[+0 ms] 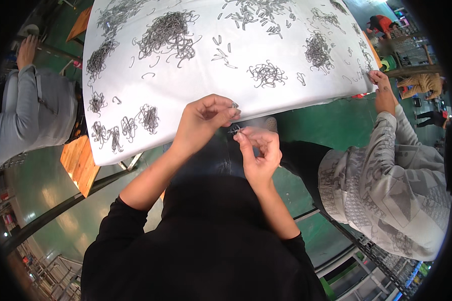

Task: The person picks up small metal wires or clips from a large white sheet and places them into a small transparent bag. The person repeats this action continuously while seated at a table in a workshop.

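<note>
Green floor (pixel 311 120) lies under a white-covered table (pixel 211 80) scattered with small grey metal pieces (pixel 165 37). At its near edge, the left hand (pixel 203 120) pinches a tiny dark piece (pixel 234 106) between thumb and fingers; the right hand (pixel 262 163), just below and apart, pinches a thin piece (pixel 237 131), too small to make out. One round heap (pixel 267 74) lies beyond the hands, rightward; small bundles (pixel 129 129) lie left. Patterning on a person's grey top (pixel 386 185) at right is unreadable; that person's hand (pixel 379 78) touches the table edge. Far left, a wooden board (pixel 80 163) juts out
</note>
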### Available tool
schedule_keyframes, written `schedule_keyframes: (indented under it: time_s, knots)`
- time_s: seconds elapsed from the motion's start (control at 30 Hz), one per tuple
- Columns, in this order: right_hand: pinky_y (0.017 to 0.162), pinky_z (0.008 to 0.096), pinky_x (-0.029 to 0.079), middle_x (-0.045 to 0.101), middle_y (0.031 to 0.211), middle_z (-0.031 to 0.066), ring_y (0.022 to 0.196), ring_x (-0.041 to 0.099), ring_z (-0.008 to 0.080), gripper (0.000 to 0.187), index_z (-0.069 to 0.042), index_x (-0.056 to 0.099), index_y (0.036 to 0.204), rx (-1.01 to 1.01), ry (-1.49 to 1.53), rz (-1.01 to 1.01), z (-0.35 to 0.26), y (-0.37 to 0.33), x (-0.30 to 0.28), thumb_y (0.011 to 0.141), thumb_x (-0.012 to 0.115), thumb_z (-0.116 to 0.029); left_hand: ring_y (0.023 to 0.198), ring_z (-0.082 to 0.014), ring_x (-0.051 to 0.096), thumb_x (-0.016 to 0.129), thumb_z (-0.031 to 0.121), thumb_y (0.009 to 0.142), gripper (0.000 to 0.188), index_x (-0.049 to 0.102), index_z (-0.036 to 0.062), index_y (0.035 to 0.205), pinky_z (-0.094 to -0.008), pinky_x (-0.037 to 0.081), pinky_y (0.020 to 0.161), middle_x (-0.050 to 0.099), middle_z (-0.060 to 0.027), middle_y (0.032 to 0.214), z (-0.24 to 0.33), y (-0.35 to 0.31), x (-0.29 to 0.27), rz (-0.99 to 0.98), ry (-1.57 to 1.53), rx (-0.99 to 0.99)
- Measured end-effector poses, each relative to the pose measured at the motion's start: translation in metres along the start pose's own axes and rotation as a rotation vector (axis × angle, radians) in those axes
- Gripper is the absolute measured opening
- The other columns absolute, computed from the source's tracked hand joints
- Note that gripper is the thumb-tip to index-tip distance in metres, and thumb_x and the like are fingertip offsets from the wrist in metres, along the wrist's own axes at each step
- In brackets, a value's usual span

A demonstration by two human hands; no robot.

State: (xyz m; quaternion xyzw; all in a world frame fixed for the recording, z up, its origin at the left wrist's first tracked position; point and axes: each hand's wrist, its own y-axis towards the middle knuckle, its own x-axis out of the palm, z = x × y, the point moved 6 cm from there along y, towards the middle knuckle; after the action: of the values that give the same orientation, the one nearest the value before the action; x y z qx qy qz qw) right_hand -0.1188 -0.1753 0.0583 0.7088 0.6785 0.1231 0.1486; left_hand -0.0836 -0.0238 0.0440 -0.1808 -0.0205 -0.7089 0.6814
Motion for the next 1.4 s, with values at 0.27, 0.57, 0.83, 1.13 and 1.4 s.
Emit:
schedule_keyframes:
  time_s: [0.27, 0.57, 0.83, 1.13, 1.4]
  knots:
    - [0.067, 0.0265, 0.057, 0.067, 0.088, 0.0149, 0.077, 0.068, 0.0171, 0.018, 0.001, 0.053, 0.088, -0.04, -0.054, 0.016, -0.002, 0.001, 0.008, 0.081, 0.067, 0.009, 0.087, -0.0105, 0.065, 0.065, 0.005, 0.089, 0.011, 0.066, -0.0029, 0.097, -0.0249, 0.053, 0.08, 0.071, -0.0087, 0.092, 0.004, -0.029, 0.001, 0.098, 0.047, 0.1]
    - [0.072, 0.0256, 0.055, 0.065, 0.095, 0.0157, 0.083, 0.064, 0.016, 0.02, 0.002, 0.051, 0.093, -0.163, -0.274, -0.093, 0.01, -0.011, 0.017, 0.083, 0.064, 0.012, 0.101, -0.0171, 0.064, 0.067, 0.003, 0.086, 0.01, 0.069, 0.0006, 0.095, -0.0302, 0.05, 0.089, 0.069, -0.01, 0.105, 0.004, -0.041, -0.005, 0.166, 0.247, 0.25]
    - [0.056, 0.0262, 0.045, 0.062, 0.079, 0.0072, 0.068, 0.059, 0.015, 0.004, 0.0, 0.061, 0.089, -0.101, -0.39, -0.281, 0.027, 0.074, 0.05, 0.087, 0.064, -0.002, 0.096, -0.0229, 0.061, 0.073, 0.003, 0.08, 0.012, 0.071, 0.0034, 0.092, -0.0331, 0.049, 0.082, 0.068, -0.0082, 0.097, -0.007, -0.049, -0.025, 0.225, 0.406, 0.467]
    - [0.075, 0.0403, 0.05, 0.066, 0.094, 0.01, 0.086, 0.064, 0.0278, 0.012, -0.007, 0.068, 0.088, -0.3, -0.812, -1.012, 0.088, 0.124, 0.287, 0.085, 0.064, -0.017, 0.088, -0.0242, 0.062, 0.074, 0.003, 0.078, 0.012, 0.07, 0.0031, 0.089, -0.0342, 0.05, 0.079, 0.068, -0.0078, 0.089, -0.015, -0.063, -0.039, 0.284, 0.486, 0.524]
    - [0.073, 0.0417, 0.051, 0.067, 0.094, 0.0152, 0.084, 0.065, 0.032, 0.009, -0.001, 0.062, 0.091, -0.178, -0.654, -0.875, 0.081, 0.113, 0.201, 0.086, 0.06, -0.008, 0.085, -0.0243, 0.061, 0.074, 0.004, 0.077, 0.013, 0.069, 0.0055, 0.089, -0.0346, 0.05, 0.078, 0.068, -0.0058, 0.088, -0.012, -0.066, -0.037, 0.291, 0.497, 0.563]
